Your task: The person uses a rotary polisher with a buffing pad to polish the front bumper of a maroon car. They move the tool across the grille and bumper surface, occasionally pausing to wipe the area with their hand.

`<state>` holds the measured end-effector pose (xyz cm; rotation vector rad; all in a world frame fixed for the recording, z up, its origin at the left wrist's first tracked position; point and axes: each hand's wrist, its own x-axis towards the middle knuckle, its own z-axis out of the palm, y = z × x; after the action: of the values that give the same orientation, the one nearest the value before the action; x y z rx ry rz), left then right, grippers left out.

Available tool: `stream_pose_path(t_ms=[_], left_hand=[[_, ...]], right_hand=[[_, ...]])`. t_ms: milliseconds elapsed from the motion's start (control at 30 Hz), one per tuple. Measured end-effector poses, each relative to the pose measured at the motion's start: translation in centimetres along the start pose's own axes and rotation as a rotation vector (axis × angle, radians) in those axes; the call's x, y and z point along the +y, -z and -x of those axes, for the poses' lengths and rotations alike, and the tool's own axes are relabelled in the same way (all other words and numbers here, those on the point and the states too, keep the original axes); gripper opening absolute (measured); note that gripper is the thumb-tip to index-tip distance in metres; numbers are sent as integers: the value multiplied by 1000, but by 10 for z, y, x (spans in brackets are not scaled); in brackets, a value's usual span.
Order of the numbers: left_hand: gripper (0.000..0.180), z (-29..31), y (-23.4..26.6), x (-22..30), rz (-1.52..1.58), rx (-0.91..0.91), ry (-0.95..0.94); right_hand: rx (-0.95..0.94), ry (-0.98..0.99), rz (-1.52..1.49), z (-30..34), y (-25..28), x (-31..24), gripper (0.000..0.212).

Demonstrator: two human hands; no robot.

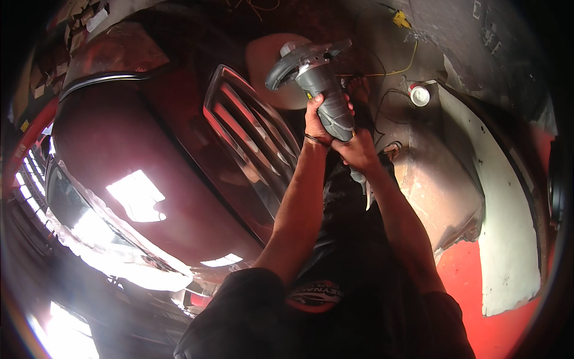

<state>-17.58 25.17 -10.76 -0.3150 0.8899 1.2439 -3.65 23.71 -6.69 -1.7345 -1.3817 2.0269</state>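
A grey and black power tool (326, 102) with a loop-shaped front handle, which looks like a rotary polisher, is held up in front of my body. My left hand (317, 119) wraps round its body from the left, thumb along the side. My right hand (359, 149) closes round its rear end, where the cord end (360, 178) hangs below. The tool's working face points away, so I cannot see any pad on it. A dark red car (113, 131) stands to my left, and the tool is held apart from its grille (251, 125).
Plastic sheeting (119, 251) covers the windshield area. A pale round object (257, 60) lies beyond the tool. On the right are a white curved panel (508, 239), brown sheet material (442, 179), a red and white can (420, 96) and a yellow cable (409, 60) with its connector.
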Motion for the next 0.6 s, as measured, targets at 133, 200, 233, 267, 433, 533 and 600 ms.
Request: stream_pose_path(t_ms=[133,200,233,267,433,533,600], left_hand=[[72,-23,-20,34,14,-60,-41],[72,-37,-30,45,31,-49,-60],[77,-46,-34,50,-28,-62,-99],[76,-54,-38,55,-6,-56,-88],[66,-78,-56,65,100,11,-79],[59,-79,-59,52,113,-11,-72],[58,-76,-58,39,152,-10,-51]], right_hand=[[37,81,108,-33,5,-35,33],[123,194,132,-49,11,-47,36],[183,263,193,-58,13,-51,37],[121,165,186,-70,19,-56,37],[-161,-226,-10,-91,51,-108,19],[-291,-317,-49,-91,70,-109,17],[-296,-326,-87,-81,78,-103,19]])
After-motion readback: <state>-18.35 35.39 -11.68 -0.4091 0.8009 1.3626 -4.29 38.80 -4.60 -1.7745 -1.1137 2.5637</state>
